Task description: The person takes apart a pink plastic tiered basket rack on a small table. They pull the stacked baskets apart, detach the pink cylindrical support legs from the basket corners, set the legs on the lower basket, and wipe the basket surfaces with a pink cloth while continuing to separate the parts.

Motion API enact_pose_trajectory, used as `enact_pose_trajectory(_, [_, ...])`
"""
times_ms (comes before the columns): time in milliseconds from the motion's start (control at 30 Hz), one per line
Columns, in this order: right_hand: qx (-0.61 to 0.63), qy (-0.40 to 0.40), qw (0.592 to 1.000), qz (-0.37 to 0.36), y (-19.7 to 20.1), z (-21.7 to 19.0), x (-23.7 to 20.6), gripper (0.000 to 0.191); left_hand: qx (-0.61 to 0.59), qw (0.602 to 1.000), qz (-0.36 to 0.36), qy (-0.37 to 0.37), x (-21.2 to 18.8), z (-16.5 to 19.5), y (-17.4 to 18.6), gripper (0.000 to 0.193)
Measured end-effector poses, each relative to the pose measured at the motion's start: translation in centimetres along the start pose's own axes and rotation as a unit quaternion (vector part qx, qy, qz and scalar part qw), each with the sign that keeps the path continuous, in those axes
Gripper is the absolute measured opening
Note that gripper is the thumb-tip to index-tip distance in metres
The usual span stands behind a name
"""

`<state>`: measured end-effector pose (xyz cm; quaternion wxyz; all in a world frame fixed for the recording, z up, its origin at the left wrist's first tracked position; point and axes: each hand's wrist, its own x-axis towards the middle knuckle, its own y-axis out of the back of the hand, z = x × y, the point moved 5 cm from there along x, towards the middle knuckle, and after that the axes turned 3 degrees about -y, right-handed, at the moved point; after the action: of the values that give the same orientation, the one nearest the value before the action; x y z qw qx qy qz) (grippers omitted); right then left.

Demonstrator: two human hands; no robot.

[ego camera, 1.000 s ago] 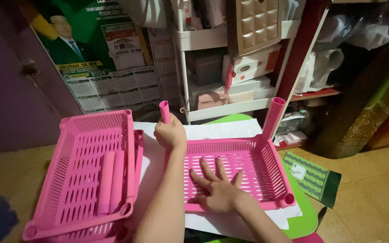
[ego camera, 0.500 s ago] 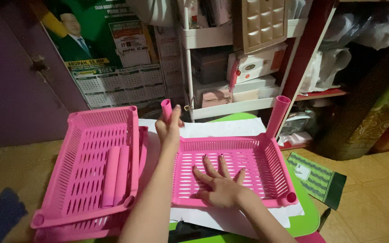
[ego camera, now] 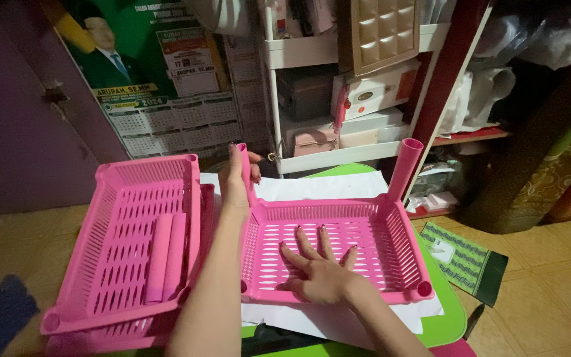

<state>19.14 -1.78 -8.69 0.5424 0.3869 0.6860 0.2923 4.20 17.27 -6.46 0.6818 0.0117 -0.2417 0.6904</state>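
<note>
Since earlier frames: left hand (ego camera: 236, 182) slid from top of far-left corner post (ego camera: 244, 173) down its side, now wrapped round it; post looks seated deeper in basket corner, so likely being pressed home.

Near: right hand (ego camera: 317, 268) flat, fingers spread wide, palm down on slatted floor of pink basket (ego camera: 398, 254); grips nothing, pins basket to white paper (ego camera: 312, 188).

Far right: second post (ego camera: 405, 168) upright in corner.

Left: stacked pink baskets (ego camera: 127, 244), loose posts (ego camera: 166, 254) lying inside.
</note>
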Motion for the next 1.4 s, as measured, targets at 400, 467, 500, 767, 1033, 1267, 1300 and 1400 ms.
enact_pose_trajectory(400, [0.011, 0.004, 1.0, 0.021, -0.1, -0.2, -0.3, 0.086, -0.022, 0.984, 0.163, -0.074, -0.4, -0.3, -1.1, 0.054])
enact_pose_trajectory(467, [0.017, 0.004, 1.0, 0.02, -0.1, -0.2, -0.3, 0.088, -0.017, 0.982, 0.169, -0.079, -0.8, -0.3, -1.3, 0.057])
enact_pose_trajectory(500, [0.021, 0.004, 1.0, 0.019, -0.1, -0.2, -0.3, 0.089, -0.014, 0.982, 0.173, -0.081, -0.9, -0.3, -1.3, 0.058])
enact_pose_trajectory(767, [0.014, 0.003, 1.0, 0.012, 0.0, -0.1, -0.1, 0.088, 0.049, 0.985, 0.11, -0.124, -1.0, -0.2, -0.8, 0.065])
enact_pose_trajectory(1033, [0.025, 0.01, 0.999, 0.018, 0.3, 0.1, -0.2, 0.087, 0.453, 0.842, 0.208, -0.208, -7.6, 1.7, -2.5, 0.105])
enact_pose_trajectory(1267, [0.221, 0.088, 0.962, 0.135, 0.9, 2.9, 1.3, 0.051, 0.464, 0.849, 0.074, -0.241, -9.3, 1.9, -9.0, 0.09])
enact_pose_trajectory(1300, [0.292, 0.121, 0.93, 0.187, 1.3, 3.6, 1.5, 0.045, 0.455, 0.866, 0.035, -0.204, -9.1, 0.8, -9.8, 0.088])
enact_pose_trajectory(1400, [0.299, 0.093, 0.893, 0.322, 1.6, 6.8, 1.7, 0.032, 0.449, 0.869, -0.097, -0.185, -9.7, -2.5, -11.5, 0.065])
